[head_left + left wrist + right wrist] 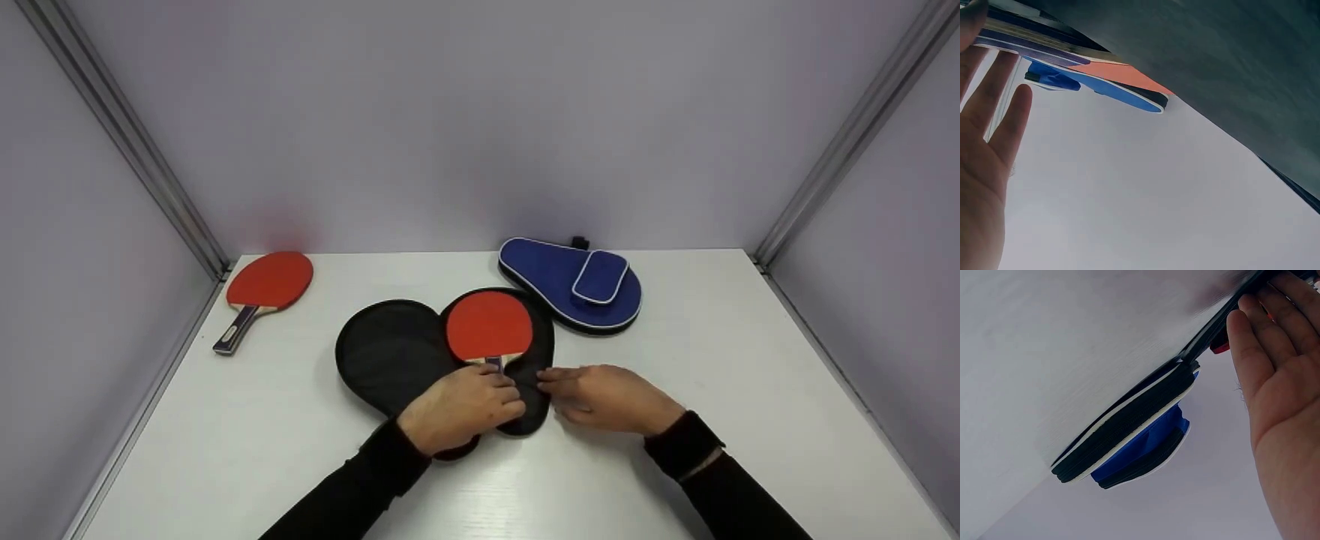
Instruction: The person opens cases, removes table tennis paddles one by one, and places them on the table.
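Note:
A black paddle case (390,352) lies open on the white table (720,360). A red-faced paddle (489,326) rests in its right half, handle toward me. My left hand (504,394) lies over the paddle's handle; in the left wrist view its fingers (994,107) look straight, reaching to the handle (1033,48). My right hand (551,379) sits just right of the case, and its straight fingertips (1252,309) touch the case's edge (1216,326). Neither hand grips anything.
A closed blue paddle case (559,281) lies behind the black one, also seen in the right wrist view (1145,444). A second red paddle (268,283) lies at the table's back left. Grey walls enclose the table on three sides.

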The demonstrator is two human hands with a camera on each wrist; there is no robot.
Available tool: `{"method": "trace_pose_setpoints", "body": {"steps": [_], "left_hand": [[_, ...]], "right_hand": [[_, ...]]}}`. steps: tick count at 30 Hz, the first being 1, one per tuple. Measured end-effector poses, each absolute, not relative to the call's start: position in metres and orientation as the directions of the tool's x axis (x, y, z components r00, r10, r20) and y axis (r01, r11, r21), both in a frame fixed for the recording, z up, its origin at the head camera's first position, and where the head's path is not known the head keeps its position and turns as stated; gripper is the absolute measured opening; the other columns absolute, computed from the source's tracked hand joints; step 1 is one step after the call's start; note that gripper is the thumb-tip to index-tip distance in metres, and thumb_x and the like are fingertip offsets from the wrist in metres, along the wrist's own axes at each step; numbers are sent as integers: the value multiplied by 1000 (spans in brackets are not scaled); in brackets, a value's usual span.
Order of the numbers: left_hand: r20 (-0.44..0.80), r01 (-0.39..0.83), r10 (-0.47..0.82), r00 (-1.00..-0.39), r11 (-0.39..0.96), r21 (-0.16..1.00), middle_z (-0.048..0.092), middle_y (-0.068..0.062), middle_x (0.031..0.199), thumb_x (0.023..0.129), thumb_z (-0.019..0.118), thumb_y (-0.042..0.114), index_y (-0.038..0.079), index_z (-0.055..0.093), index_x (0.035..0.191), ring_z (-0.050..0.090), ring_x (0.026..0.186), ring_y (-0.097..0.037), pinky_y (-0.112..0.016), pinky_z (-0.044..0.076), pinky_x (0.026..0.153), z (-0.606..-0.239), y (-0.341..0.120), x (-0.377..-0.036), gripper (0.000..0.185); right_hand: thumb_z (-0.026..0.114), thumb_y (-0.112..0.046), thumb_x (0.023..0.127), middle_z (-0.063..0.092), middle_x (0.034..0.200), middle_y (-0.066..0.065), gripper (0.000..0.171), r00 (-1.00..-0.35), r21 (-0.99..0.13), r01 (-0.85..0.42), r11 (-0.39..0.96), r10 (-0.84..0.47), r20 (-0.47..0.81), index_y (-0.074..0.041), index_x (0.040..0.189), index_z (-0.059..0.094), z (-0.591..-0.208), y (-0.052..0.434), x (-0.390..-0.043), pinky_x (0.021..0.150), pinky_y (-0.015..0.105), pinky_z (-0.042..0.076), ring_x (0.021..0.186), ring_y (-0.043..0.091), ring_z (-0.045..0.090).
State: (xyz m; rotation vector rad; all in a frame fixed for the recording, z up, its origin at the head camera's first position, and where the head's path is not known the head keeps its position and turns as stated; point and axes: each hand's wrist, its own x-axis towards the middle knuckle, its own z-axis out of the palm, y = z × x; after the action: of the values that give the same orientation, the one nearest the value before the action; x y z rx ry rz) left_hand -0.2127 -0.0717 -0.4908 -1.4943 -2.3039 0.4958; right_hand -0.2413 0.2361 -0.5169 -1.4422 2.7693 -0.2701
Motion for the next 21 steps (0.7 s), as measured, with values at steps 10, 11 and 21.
{"method": "trace_pose_setpoints", "body": {"steps": [10,11,21], "left_hand": [[185,757,917,-354,397,-518,85,18,127,116,75,24,28,74,118,80,126,-3,-25,64,116,-489,-73,-214,5],[191,752,915,-354,400,-524,84,18,126,116,75,24,29,74,118,80,125,-4,-26,65,115,-488,-73,-214,5],[250,717,900,-357,436,-544,83,14,126,116,74,21,26,75,119,80,121,-6,-25,67,106,-486,-70,-217,6]], "right_hand": [[74,-17,111,80,156,9,39,-576,-163,-812,560,-814,73,-8,149,81,-517,236,-243,114,48,70,140,28,81],[74,-17,111,80,156,9,40,-577,-161,-812,561,-813,73,-8,149,81,-517,236,-243,114,48,70,140,28,81],[75,-16,109,80,156,10,42,-585,-83,-811,579,-806,86,-6,148,81,-513,230,-234,112,46,70,142,26,80]]}}
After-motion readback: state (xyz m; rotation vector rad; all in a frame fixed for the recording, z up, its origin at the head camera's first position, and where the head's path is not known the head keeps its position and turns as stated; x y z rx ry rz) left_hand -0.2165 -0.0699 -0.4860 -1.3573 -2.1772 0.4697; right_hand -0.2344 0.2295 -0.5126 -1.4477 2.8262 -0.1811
